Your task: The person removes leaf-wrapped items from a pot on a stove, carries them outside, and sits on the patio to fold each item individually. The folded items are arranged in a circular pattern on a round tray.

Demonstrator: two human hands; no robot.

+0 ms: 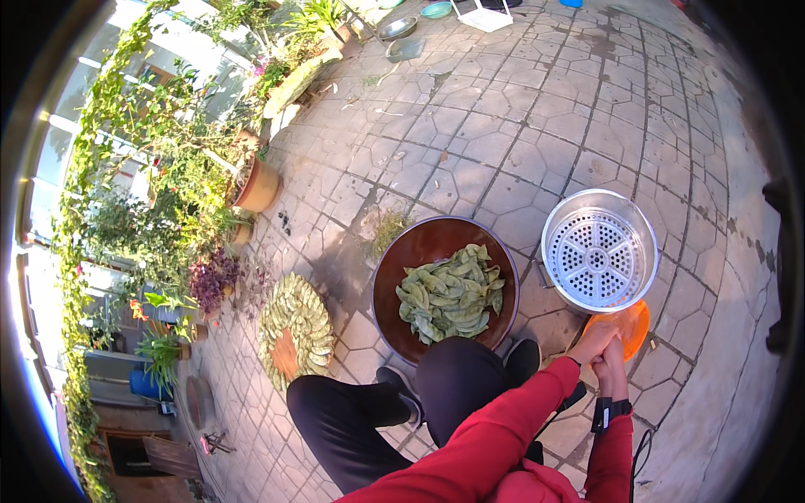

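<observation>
My left hand [594, 342] and my right hand [609, 363] are pressed together over an orange plastic basin [640, 327] at the right. Their fingers overlap, and anything between them is hidden. Just beyond the orange basin stands an aluminium steamer pot [651, 251] with a perforated plate [596, 258] inside. To the left of the hands, a wide brown basin [390, 295] holds a heap of flat green bean pods [449, 292]. More pods [311, 314] lie in a ring on a round wooden board [285, 353], left of my knees.
Potted plants [258, 187] line the left side, beside a glazed wall. A white stool [484, 17], a metal bowl [397, 28] and a green basin [436, 9] stand at the far end of the paved yard [490, 126]. A concrete strip [736, 352] runs along the right.
</observation>
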